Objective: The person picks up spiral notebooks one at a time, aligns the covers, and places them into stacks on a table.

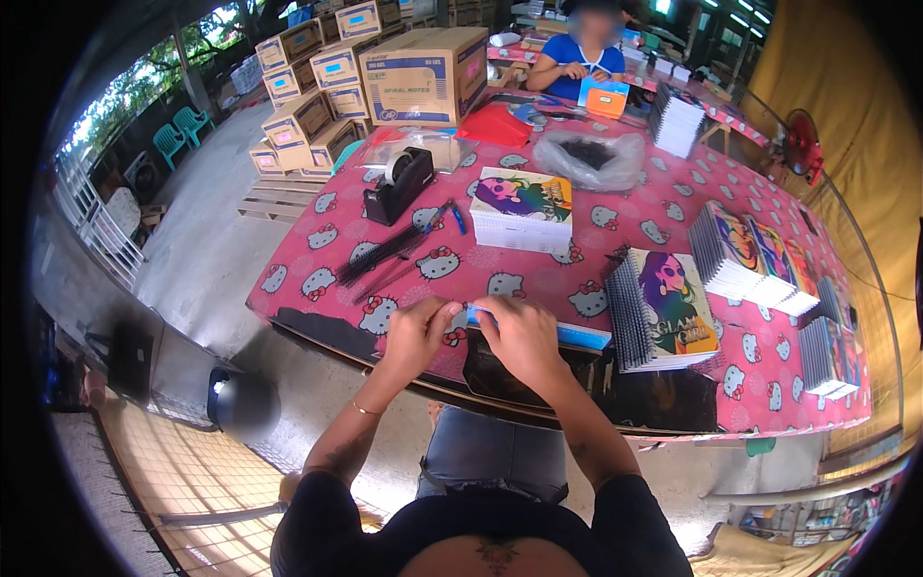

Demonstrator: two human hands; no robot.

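Observation:
My left hand [418,332] and my right hand [519,338] meet above the near table edge, fingers pinched with the tips close together. What lies between the fingertips is too small to make out. A long, flat blue-and-white piece [585,335] shows under and beside my right hand; whether that hand grips it cannot be told. To its right stands a stack of spiral notebooks [663,308] with colourful illustrated covers and black coils. Another notebook stack [522,210] sits farther back. Loose black plastic coils [389,255] lie left of it, near a blue pen [459,219].
A black tape dispenser [399,188] stands at the back left, before a large carton [423,79]. A clear plastic bag [588,159] holds black bits. More notebook stacks [740,252] line the right side. Across the table a person [582,58] in blue handles an orange-and-blue item [604,98].

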